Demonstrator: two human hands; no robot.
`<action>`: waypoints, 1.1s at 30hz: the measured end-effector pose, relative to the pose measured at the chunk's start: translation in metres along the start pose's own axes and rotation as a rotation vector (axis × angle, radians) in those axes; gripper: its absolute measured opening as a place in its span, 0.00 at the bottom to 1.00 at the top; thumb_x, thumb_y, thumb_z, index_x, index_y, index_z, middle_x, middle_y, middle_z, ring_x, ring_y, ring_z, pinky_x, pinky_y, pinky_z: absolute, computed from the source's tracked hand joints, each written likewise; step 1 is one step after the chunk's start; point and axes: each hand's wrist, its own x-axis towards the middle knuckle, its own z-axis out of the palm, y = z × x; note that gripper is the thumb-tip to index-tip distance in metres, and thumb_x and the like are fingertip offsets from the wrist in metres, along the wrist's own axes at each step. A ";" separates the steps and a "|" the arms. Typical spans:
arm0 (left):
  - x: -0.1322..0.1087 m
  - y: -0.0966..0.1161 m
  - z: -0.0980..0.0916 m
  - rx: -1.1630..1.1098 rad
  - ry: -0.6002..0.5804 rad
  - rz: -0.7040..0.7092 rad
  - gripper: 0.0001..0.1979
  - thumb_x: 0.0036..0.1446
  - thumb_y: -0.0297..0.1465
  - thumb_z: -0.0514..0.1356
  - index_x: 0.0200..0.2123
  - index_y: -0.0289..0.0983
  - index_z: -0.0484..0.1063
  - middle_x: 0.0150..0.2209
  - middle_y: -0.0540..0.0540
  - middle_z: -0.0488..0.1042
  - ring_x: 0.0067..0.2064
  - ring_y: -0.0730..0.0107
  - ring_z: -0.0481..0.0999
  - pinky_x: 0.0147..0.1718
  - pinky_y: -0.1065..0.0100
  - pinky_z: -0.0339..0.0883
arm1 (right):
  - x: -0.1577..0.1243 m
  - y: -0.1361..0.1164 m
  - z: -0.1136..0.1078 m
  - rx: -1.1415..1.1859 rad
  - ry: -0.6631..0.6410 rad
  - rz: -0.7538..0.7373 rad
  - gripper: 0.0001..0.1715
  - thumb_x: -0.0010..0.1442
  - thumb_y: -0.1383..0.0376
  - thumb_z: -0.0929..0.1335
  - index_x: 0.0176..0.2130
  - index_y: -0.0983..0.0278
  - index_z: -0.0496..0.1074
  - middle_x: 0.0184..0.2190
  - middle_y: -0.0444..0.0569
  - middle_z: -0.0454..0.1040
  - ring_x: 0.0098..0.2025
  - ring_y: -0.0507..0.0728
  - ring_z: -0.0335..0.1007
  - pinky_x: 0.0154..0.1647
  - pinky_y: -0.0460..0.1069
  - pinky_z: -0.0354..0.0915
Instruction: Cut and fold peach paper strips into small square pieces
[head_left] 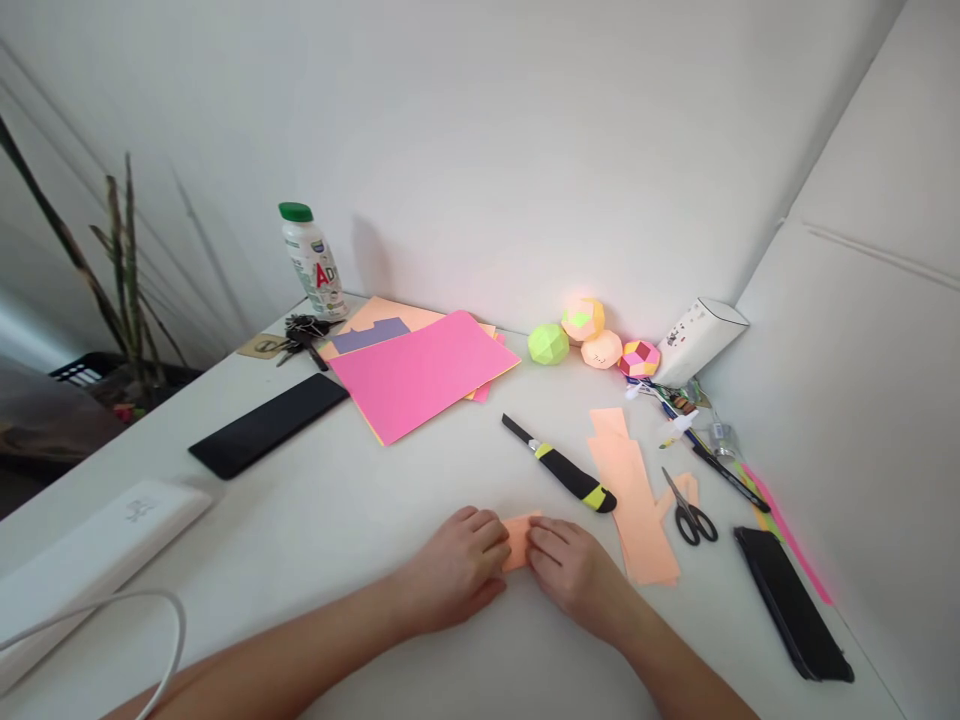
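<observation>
A small piece of orange paper [517,543] lies between my two hands near the front middle of the white table. My left hand [461,565] has its fingers curled together on the paper's left end. At the right end, my right hand [574,570] closes its fingers on the paper's edge. Both hands hide part of the paper. Just beyond them lies a black and lime utility knife [566,470] with its blade end pointing to the back left. To the right are orange paper strips [637,510] and black-handled scissors [690,515], standing open slightly.
Pink paper sheets [424,375] lie at the back, beside a white bottle [313,265] and keys [304,335]. Several paper balls [548,344] sit against the wall. A black phone [270,425] and a white device [97,560] with a cable are left; a black case [791,605] is right.
</observation>
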 end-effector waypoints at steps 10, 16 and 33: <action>0.006 0.002 0.018 0.044 0.163 0.002 0.10 0.59 0.21 0.52 0.27 0.36 0.67 0.27 0.48 0.68 0.30 0.68 0.66 0.30 0.66 0.59 | 0.000 0.008 0.007 0.082 0.097 0.065 0.14 0.57 0.76 0.60 0.26 0.63 0.67 0.24 0.45 0.70 0.26 0.52 0.67 0.26 0.46 0.64; 0.010 0.007 0.011 -0.093 0.292 -0.023 0.16 0.62 0.23 0.47 0.24 0.37 0.66 0.23 0.47 0.67 0.28 0.68 0.66 0.29 0.66 0.62 | 0.011 -0.003 0.001 0.197 0.203 0.174 0.11 0.55 0.75 0.60 0.30 0.63 0.68 0.26 0.46 0.73 0.28 0.52 0.68 0.30 0.47 0.66; 0.004 0.020 -0.021 -0.620 0.352 -0.080 0.18 0.65 0.31 0.45 0.22 0.38 0.62 0.24 0.46 0.67 0.28 0.70 0.68 0.26 0.68 0.65 | -0.006 0.019 -0.033 0.612 0.265 0.520 0.11 0.57 0.72 0.60 0.27 0.62 0.68 0.23 0.44 0.72 0.26 0.51 0.69 0.26 0.44 0.65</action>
